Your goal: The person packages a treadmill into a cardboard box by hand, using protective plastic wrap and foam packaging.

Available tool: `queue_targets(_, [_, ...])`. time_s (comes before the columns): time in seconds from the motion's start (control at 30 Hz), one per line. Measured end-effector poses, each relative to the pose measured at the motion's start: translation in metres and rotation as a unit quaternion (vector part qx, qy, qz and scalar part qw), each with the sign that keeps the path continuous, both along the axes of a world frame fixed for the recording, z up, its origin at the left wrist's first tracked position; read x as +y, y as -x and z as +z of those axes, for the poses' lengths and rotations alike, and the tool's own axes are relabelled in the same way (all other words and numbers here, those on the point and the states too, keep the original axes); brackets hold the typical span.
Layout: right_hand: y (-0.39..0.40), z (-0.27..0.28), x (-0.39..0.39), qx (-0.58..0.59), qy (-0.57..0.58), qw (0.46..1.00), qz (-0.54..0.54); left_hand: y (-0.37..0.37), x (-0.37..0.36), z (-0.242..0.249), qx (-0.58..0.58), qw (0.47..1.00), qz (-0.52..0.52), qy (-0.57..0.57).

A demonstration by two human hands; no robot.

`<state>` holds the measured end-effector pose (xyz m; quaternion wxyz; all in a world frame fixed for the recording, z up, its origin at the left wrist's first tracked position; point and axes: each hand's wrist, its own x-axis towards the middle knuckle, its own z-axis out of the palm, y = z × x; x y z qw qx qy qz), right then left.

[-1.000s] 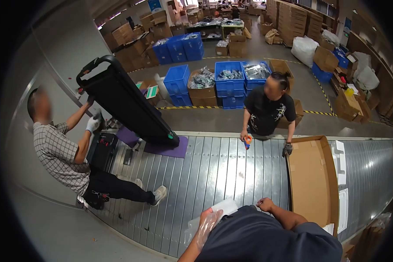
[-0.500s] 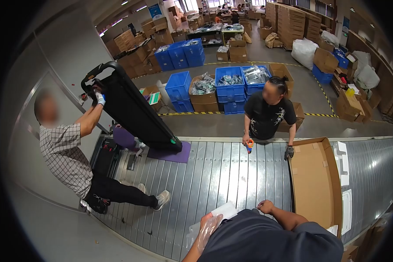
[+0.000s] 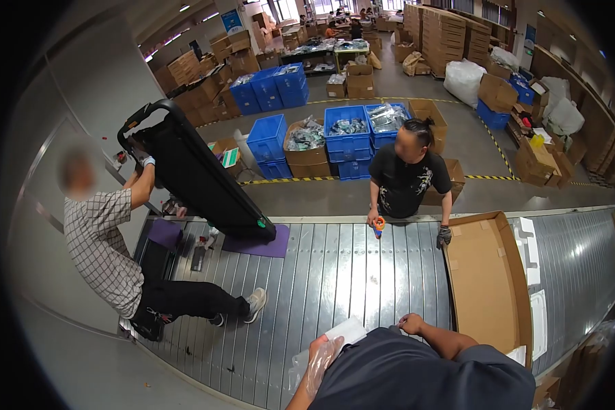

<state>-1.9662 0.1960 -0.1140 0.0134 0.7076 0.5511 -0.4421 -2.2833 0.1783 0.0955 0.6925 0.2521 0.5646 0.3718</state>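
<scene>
Seen from the wearer's head, the left hand (image 3: 323, 352), at the bottom, is closed around a white packet (image 3: 346, 332), which is beside the front of the dark shirt (image 3: 417, 369); clear plastic (image 3: 313, 372) drapes over this hand and wrist. The right hand (image 3: 410, 323) is at the far edge of the shirt, its fingers loosely curled; whether it grips anything, I cannot tell. Beyond both hands runs a slatted metal conveyor (image 3: 321, 287). To its right lies a long, open cardboard box (image 3: 484, 287), with white foam pieces (image 3: 539, 321) along the box's right side. Across the conveyor, a person in a black T-shirt (image 3: 408, 181) holds an orange and blue tape dispenser (image 3: 378, 228) in one hand and has the other, in a dark glove (image 3: 444, 236), at the box's far left corner. At left, a person in a checked shirt (image 3: 102, 239), one foot on the conveyor, steadies a tall black frame (image 3: 195, 176) with raised hands. The frame leans to the left, its lower end on a purple mat (image 3: 270, 244). Behind the conveyor, blue crates (image 3: 347, 143) and cartons (image 3: 306, 156) full of bagged items stand on a grey floor with yellow and black tape (image 3: 290, 180).
</scene>
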Motion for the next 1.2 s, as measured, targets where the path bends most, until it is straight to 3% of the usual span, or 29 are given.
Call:
queue_targets(0.23, [-0.002, 0.005, 0.000, -0.005, 0.000, 1.000, 0.000, 0.003, 0.000, 0.001, 0.008, 1.000, -0.003, -0.017])
queue_targets(0.43, [0.000, 0.010, 0.002, 0.011, 0.004, 1.000, -0.008, 0.004, 0.002, -0.010, 0.100, 0.994, -0.022, -0.040])
queue_targets(0.73, [0.006, 0.014, 0.005, -0.016, 0.011, 1.000, 0.002, 0.008, 0.003, -0.006, 0.087, 0.995, -0.005, -0.046])
queue_targets(0.83, [0.006, 0.007, 0.006, -0.010, 0.022, 1.000, 0.004, 0.016, -0.001, -0.032, 0.068, 0.997, -0.008, -0.046])
queue_targets(0.93, [0.011, 0.006, 0.008, -0.011, 0.038, 0.999, 0.012, 0.028, -0.006, -0.050, 0.122, 0.988, -0.026, -0.089])
queue_targets(1.1, [0.026, -0.008, 0.011, -0.005, 0.021, 1.000, 0.017, 0.053, -0.018, -0.050, 0.136, 0.985, 0.006, -0.110])
queue_targets(1.2, [0.061, 0.018, 0.026, -0.016, 0.035, 0.999, 0.010, 0.081, -0.022, -0.037, -0.023, 0.993, 0.094, -0.072])
